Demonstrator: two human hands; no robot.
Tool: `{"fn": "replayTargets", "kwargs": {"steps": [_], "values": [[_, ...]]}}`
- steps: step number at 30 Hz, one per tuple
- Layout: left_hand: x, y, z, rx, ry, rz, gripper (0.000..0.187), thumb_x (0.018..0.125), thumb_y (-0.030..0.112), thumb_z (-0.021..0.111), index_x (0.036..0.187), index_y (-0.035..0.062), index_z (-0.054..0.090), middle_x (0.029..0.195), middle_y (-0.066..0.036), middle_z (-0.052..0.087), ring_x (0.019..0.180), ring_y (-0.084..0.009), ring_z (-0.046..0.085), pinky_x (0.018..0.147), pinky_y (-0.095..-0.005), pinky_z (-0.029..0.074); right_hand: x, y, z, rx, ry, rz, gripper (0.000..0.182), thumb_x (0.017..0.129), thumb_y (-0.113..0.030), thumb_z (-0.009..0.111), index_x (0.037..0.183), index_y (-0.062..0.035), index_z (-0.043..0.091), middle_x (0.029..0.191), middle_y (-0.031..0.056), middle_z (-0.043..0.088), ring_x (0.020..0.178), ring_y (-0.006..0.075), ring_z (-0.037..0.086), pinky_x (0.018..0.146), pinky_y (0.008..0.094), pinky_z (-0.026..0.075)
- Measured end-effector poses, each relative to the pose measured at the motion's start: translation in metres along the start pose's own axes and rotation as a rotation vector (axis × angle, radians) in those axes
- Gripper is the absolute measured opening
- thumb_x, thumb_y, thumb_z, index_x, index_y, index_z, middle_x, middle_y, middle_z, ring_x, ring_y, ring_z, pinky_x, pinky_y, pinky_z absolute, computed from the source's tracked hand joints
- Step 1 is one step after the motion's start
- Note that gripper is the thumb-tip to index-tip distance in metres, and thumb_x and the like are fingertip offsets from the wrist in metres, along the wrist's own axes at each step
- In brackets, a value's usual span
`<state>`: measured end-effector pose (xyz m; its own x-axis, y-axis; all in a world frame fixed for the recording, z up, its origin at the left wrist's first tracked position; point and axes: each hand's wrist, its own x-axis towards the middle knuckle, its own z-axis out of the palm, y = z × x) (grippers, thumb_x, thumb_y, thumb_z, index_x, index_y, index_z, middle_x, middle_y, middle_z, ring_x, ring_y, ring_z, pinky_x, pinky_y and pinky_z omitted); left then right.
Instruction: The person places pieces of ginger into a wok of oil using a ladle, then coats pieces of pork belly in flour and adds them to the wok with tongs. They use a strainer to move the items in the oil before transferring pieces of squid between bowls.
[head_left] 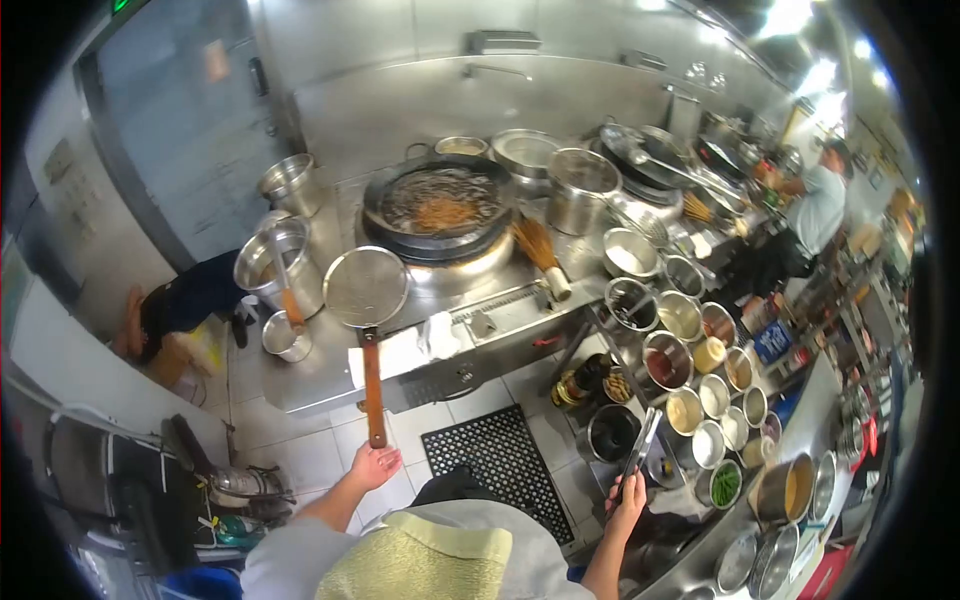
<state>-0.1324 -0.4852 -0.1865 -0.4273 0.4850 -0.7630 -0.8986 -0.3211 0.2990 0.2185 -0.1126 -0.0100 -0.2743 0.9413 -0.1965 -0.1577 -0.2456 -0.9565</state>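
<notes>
straight across the middle, a broad steel counter is seen, and it is well loaded! a big black wok is borne on its burner ring, a deep pot and a small pot are stationed to the left, and a bundled brush is laid aslant just beside the ring. over the front edge, a round strainer is spotted; whether the steel is touched cannot be told. to the right, a crowded bench is packed with metal containers. and below, the white tiled floor is partly covered by a black perforated mat.
</notes>
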Motion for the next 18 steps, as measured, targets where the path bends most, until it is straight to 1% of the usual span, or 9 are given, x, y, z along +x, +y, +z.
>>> {"fn": "replayTargets", "kwargs": {"steps": [2,4,6,8,9,12,14,15,18], "values": [[-0.043,0.022,0.069,-0.205,-0.146,0.089,0.051,0.089,0.047,0.051,0.109,0.0006,0.052,0.107,-0.016,0.057,0.103,-0.0279,0.056,0.093,-0.0413,0.048,0.026,0.006,0.034,-0.007,-0.184,-0.002,0.039,0.095,-0.026,0.052,0.127,-0.0034,0.049,0.082,-0.0010,0.056,0.052,0.0021,0.044,0.038,0.0167,0.032],[-0.067,0.048,0.136,-0.206,-0.123,0.138,0.049,0.090,0.045,0.051,0.105,-0.0015,0.053,0.093,-0.012,0.058,0.085,-0.0239,0.058,0.078,-0.0338,0.052,0.037,0.005,0.079,-0.074,-0.225,0.070,0.039,0.096,-0.028,0.051,0.127,-0.0037,0.049,0.084,0.0007,0.056,0.054,0.0035,0.045,0.041,0.0177,0.036],[-0.031,0.072,0.124,0.018,-0.333,0.190,0.038,0.092,0.036,0.053,0.105,0.0005,0.053,0.078,-0.004,0.053,0.061,-0.0136,0.050,0.054,-0.0244,0.045,0.051,0.017,0.108,-0.141,-0.389,0.089,0.042,0.094,-0.027,0.053,0.127,-0.0014,0.049,0.086,0.0014,0.056,0.055,0.0042,0.046,0.042,0.0189,0.036],[-0.019,0.080,0.122,0.128,-0.373,0.261,0.024,0.093,0.025,0.055,0.105,0.0035,0.052,0.072,0.000,0.046,0.050,-0.0070,0.037,0.041,-0.0219,0.030,0.057,0.028,0.135,-0.190,-0.499,0.075,0.043,0.093,-0.025,0.055,0.128,0.0003,0.048,0.086,0.0019,0.057,0.054,0.0050,0.047,0.042,0.0193,0.036],[-0.039,0.080,0.142,0.157,-0.279,0.288,0.017,0.093,0.018,0.055,0.103,0.0058,0.050,0.068,0.002,0.042,0.046,-0.0056,0.033,0.039,-0.0214,0.028,0.060,0.031,0.146,-0.208,-0.538,0.060,0.044,0.093,-0.024,0.056,0.128,0.0011,0.048,0.085,0.0021,0.057,0.054,0.0054,0.047,0.042,0.0195,0.036],[-0.067,0.063,0.151,0.377,-0.014,0.458,0.019,0.093,0.019,0.056,0.102,0.0058,0.046,0.065,0.000,0.043,0.047,-0.0066,0.040,0.040,-0.0235,0.034,0.060,0.031,0.173,-0.274,-0.592,0.068,0.042,0.092,-0.018,0.057,0.126,0.0045,0.048,0.077,0.0010,0.054,0.055,0.0043,0.045,0.044,0.0192,0.035],[-0.056,0.049,0.141,0.781,0.383,0.719,0.020,0.092,0.015,0.054,0.104,0.0031,0.043,0.068,-0.010,0.051,0.051,-0.0182,0.052,0.046,-0.0342,0.043,0.069,0.036,0.175,-0.272,-0.564,0.122,0.041,0.092,-0.017,0.057,0.126,0.0049,0.048,0.076,0.0015,0.054,0.054,0.0049,0.046,0.044,0.0196,0.035],[-0.045,0.042,0.142,1.198,0.591,1.244,0.022,0.090,0.010,0.053,0.107,0.0000,0.042,0.073,-0.020,0.056,0.061,-0.0332,0.058,0.057,-0.0432,0.047,0.078,0.039,0.176,-0.287,-0.585,0.129,0.041,0.092,-0.016,0.056,0.125,0.0051,0.048,0.080,0.0036,0.056,0.054,0.0056,0.047,0.044,0.0200,0.036],[-0.029,0.036,0.168,1.221,0.699,1.084,0.024,0.090,0.010,0.053,0.107,-0.0017,0.043,0.076,-0.026,0.057,0.070,-0.0428,0.057,0.066,-0.0477,0.046,0.102,0.032,0.181,-0.277,-0.627,0.165,0.039,0.093,-0.017,0.054,0.125,0.0056,0.049,0.082,0.0056,0.057,0.054,0.0066,0.047,0.043,0.0210,0.036]]}}
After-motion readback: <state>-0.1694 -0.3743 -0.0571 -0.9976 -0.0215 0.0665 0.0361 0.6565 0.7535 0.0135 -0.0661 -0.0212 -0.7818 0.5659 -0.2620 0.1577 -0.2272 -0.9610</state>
